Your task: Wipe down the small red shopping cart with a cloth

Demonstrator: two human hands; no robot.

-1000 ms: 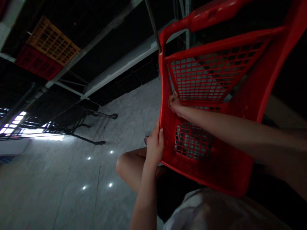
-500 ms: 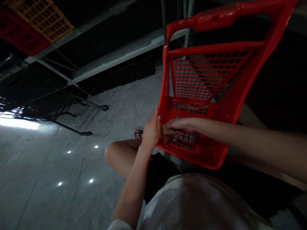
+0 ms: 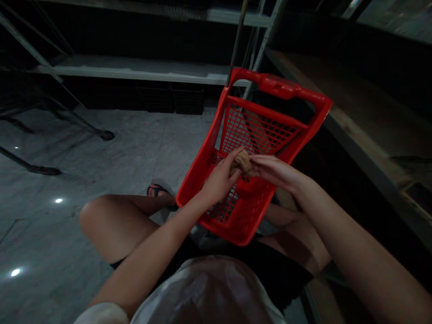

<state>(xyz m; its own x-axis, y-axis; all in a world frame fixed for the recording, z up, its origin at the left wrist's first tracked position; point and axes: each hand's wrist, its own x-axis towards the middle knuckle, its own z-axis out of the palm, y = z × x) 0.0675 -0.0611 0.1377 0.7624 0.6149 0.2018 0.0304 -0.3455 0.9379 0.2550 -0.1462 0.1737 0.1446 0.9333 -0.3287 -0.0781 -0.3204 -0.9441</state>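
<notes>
A red plastic basket (image 3: 297, 121) with mesh walls rests tilted on my lap, its open side facing me. Both hands meet over its near rim around a small tan crumpled cloth (image 3: 242, 160). My left hand (image 3: 221, 177) closes on the cloth from the left. My right hand (image 3: 275, 171) holds it from the right, fingers curled against it. My bare knee (image 3: 101, 216) and a sandalled foot (image 3: 158, 192) show to the left of the basket.
Pale tiled floor (image 3: 101, 157) spreads out to the left. A low metal shelf (image 3: 135, 74) with dark crates runs along the back. A wooden shelf (image 3: 364, 135) stands close on the right. Dark trolley legs (image 3: 40, 168) cross the far left.
The view has swung level and the basket has dropped lower onto my lap. My right hand came out of the basket's inside and joined my left hand on the cloth at the rim.
</notes>
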